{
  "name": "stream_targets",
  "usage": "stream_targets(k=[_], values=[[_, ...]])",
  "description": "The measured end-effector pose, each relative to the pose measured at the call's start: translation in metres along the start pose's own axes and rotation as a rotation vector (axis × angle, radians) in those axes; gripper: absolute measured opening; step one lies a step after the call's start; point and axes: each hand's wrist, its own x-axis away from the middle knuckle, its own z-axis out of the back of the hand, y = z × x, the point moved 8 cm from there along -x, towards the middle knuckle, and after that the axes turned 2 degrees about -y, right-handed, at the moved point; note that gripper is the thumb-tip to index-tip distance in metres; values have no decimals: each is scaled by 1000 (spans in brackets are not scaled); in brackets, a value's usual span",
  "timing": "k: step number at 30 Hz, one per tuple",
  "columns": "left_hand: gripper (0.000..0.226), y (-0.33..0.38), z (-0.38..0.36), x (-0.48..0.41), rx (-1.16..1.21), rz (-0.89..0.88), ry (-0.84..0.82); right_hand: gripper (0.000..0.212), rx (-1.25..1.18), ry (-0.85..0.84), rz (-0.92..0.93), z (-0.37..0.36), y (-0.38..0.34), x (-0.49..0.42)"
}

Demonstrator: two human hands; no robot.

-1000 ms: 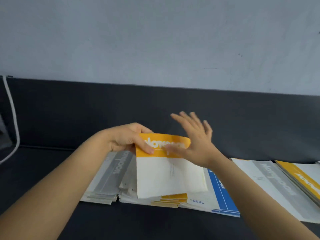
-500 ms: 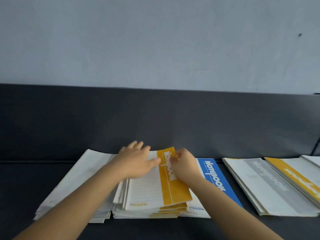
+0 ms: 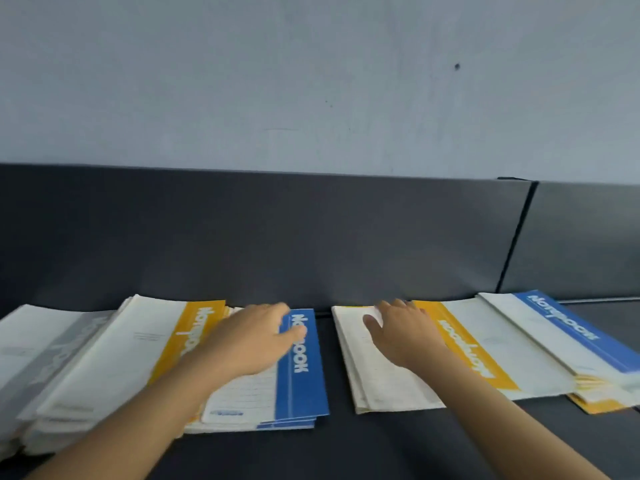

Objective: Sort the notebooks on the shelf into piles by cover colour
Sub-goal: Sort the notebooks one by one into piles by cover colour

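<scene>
The yellow notebook (image 3: pixel 199 336), lifted a moment ago, now lies on its pile at left. The left hand (image 3: pixel 254 342) rests flat on the blue pile (image 3: pixel 301 375); the right hand (image 3: pixel 401 337), also flat, touches the unsorted stack (image 3: pixel 381 393).

Pale blue-grey wall (image 3: pixel 311 81) filled the upper half, matte & evenly lit, w/ a small dark speck (image 3: pixel 457 66) upper right and a few fainter marks nr centre. Below it stood a dark grey back panel (image 3: pixel 277 237), upright, meeting a 2nd panel (image 3: pixel 588 237) at a thin black seam (image 3: pixel 516 244) on the right. Shelf (image 3: pixel 329 452) surface was dark grey too, flat, in soft diffuse light.
</scene>
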Motion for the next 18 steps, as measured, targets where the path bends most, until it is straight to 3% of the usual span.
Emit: stream_targets(k=[3, 8, 11, 12, 16, 18], values=[[34, 58, -44, -26, 208, 33, -114, 40, -50, -129, 94, -25, 29, 7], [41, 87, -59, -46, 154, 202, -73, 42, -199, -124, 170, -36, 35, 11], [68, 82, -61, -50, 197, 297, -13, 44, -239, -155, 158, -40, 35, 9], [68, 82, -62, -50, 252, 303, 8, 46, -269, -158, 155, -41, 36, 9], [28, 94, -54, -43, 557, 198, 72, 40, -457, -129, 140, -34, 38, 8], [23, 88, -42, -35, 759, 161, 141, 49, -553, -18, 128, -16, 40, 11]])
